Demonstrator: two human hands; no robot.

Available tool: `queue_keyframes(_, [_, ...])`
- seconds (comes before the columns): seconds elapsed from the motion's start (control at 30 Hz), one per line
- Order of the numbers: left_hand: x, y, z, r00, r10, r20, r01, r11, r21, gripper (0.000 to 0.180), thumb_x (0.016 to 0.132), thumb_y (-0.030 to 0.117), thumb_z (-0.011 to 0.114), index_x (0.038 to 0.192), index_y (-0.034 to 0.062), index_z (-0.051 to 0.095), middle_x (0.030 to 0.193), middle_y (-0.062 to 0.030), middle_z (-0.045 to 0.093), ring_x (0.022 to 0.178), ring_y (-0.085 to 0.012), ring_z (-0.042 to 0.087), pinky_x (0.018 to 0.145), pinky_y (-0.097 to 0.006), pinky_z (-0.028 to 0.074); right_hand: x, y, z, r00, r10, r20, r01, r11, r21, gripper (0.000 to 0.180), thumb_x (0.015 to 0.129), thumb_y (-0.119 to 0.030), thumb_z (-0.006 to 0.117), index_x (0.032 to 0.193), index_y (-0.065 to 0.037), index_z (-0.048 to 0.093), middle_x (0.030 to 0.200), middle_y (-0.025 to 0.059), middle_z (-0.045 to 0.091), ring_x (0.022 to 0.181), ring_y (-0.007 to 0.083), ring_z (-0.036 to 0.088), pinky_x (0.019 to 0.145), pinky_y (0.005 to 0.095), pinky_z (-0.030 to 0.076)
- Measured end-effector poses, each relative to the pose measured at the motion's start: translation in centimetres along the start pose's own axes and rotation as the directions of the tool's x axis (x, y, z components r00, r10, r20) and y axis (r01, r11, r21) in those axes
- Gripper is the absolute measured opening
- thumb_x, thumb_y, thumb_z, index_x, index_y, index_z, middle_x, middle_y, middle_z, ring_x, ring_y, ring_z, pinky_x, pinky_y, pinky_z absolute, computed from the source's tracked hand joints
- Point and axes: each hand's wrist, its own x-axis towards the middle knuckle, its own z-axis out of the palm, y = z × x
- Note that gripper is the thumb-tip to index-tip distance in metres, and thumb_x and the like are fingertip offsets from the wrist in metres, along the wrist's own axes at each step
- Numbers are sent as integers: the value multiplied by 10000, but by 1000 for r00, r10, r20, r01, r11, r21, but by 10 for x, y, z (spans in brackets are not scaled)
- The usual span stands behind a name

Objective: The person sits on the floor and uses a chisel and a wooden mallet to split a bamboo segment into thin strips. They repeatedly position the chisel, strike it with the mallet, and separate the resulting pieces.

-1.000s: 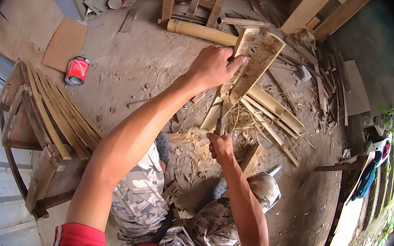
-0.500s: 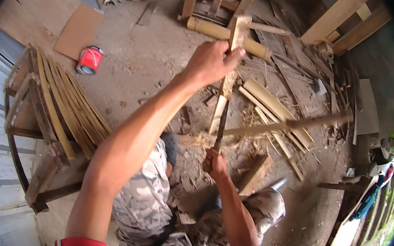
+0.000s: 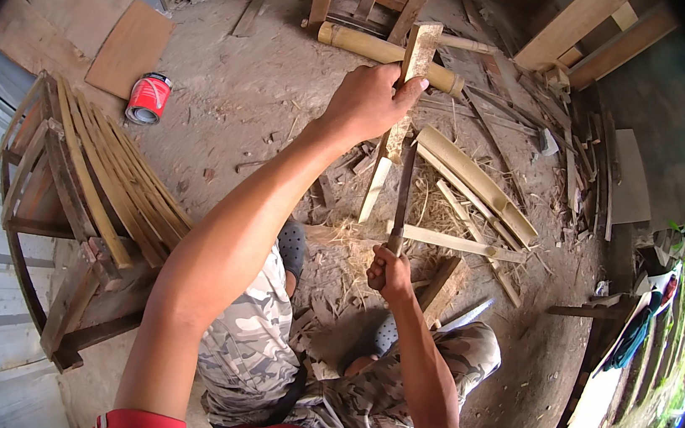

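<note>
My left hand (image 3: 372, 99) is closed around a split bamboo strip (image 3: 419, 47), thumb on its right edge. The strip tilts slightly, with a pale, freshly split lower end (image 3: 375, 188). In my right hand (image 3: 392, 272) is the handle of a long knife (image 3: 404, 191). Its dark blade points away from me, just right of the strip's lower part; I cannot tell whether they touch. A loose bamboo strip (image 3: 457, 242) lies across the floor litter right of the blade. Past it are a wide split bamboo half (image 3: 481, 183) and thinner strips.
Several bamboo strips (image 3: 122, 180) rest on a wooden bench (image 3: 71, 301) at left. A bamboo pole (image 3: 362, 45) lies before a wooden stool (image 3: 367, 1). Red cans (image 3: 150, 97) stand or lie at the far left. Shavings surround a wooden block (image 3: 445, 289) near my feet; boards lean at the right.
The loose strip, blurred in mid-air earlier, now lies on the floor litter. The knife has shifted slightly right, away from the held strip. My left hand still grips the bamboo.
</note>
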Motion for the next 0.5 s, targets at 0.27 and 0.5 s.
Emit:
queue_keyframes(0.27, [2, -27, 33, 997, -67, 25, 68, 996, -62, 398, 1009, 427, 525, 989, 56, 666, 675, -38, 665, 547, -109, 616, 443, -306, 457, -22, -40, 1, 986, -24, -166, -12, 978, -209, 130, 884, -73, 651, 856, -48, 527, 666, 21, 494, 517, 156, 500, 468, 341, 427])
queue_keyframes(0.5, [-4, -90, 95, 1000, -22, 19, 27, 954, -299, 365, 1055, 300, 446, 1233, -10, 520, 1084, -153, 697, 1045, -204, 656, 876, -360, 507, -110, -107, 2, 993, 64, -100, -118, 547, -829, 291, 941, -261, 670, 901, 25, 635, 760, 89, 628, 561, 141, 590, 460, 329, 479])
